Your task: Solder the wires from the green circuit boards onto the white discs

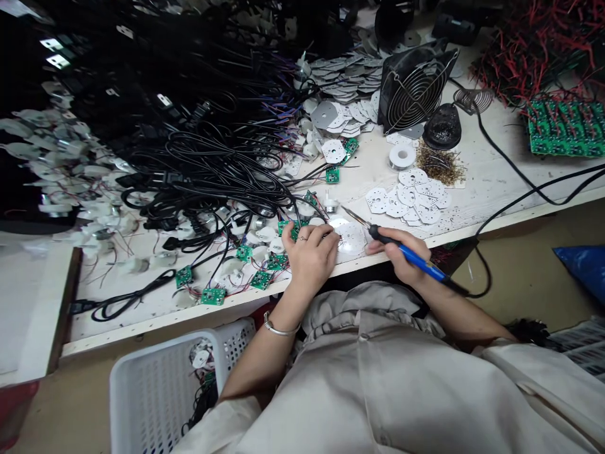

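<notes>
My left hand rests at the bench's front edge, its fingertips on a perforated white disc with small wired parts around it. My right hand grips a blue-handled soldering iron, whose thin metal tip points up and left above the disc. Small green circuit boards with thin wires lie scattered left of my left hand. What the disc's underside holds is hidden by my fingers.
A tangle of black power cords covers the bench's left side. Stacked white discs, a solder spool, brass shavings, a caged fan and red wires lie beyond. A white plastic basket sits below the bench.
</notes>
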`<state>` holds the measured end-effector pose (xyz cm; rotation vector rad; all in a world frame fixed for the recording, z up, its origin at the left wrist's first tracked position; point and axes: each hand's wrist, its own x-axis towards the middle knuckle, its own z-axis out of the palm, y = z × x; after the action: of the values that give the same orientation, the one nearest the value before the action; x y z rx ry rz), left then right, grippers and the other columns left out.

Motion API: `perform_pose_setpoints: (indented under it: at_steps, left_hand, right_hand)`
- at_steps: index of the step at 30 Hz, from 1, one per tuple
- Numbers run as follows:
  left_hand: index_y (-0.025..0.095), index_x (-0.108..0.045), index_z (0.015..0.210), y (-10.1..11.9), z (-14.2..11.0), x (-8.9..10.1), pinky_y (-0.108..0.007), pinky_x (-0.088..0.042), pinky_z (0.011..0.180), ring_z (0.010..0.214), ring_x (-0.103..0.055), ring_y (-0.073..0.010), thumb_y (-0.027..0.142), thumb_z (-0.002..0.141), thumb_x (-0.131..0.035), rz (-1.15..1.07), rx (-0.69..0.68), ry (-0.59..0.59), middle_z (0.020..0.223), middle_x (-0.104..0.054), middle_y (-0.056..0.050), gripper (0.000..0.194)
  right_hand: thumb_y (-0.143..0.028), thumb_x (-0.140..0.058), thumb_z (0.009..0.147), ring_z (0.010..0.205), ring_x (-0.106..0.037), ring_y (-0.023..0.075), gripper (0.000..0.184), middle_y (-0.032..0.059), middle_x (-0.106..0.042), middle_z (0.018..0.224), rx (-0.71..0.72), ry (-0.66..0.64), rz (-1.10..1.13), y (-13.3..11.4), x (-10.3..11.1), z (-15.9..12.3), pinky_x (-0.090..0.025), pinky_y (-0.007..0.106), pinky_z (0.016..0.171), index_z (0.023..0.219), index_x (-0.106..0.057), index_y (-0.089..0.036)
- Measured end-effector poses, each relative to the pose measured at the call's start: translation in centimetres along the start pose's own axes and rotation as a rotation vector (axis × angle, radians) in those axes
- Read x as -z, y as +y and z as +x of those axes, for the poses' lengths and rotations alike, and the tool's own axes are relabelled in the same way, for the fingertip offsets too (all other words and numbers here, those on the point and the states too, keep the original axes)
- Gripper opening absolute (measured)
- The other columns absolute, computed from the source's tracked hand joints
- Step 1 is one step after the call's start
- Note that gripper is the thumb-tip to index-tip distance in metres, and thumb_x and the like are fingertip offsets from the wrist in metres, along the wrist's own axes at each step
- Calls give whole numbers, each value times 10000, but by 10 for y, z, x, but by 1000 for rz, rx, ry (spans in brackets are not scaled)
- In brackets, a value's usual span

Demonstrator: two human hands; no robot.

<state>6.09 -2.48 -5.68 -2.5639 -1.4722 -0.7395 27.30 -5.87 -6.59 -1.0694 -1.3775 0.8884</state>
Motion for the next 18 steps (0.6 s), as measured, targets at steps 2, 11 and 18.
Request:
perform_pose_setpoints:
  at_steps: [2,11,18]
  left_hand:
    - [278,-714,932,0,-1,-1,-516,-234,1075,927,-602,-213,222,915,-608,21,-20,21,1018,-750,-6,120]
    - [258,-710,914,3,-3,-4,-522,-180,1129,873,-604,-195,174,912,-596,108,-77,78,962,-769,14,141]
    - [266,-721,930,3,-5,-5,-536,-172,1140,886,-606,-200,187,917,-593,93,-60,56,980,-770,8,150]
  right_hand:
    - [-415,-542,961,467,-656,122,266,-14,-716,635,-106,119,67,2,3,-6,-555,231,462,1027,-705,-215]
    - [-465,-556,939,330,-501,89,326,-50,-604,461,-128,131,-21,3,4,-5,-440,215,372,871,-745,-209]
    - [-500,-555,930,340,-507,87,348,-53,-608,476,-198,65,-20,4,3,-3,-424,211,368,900,-737,-206]
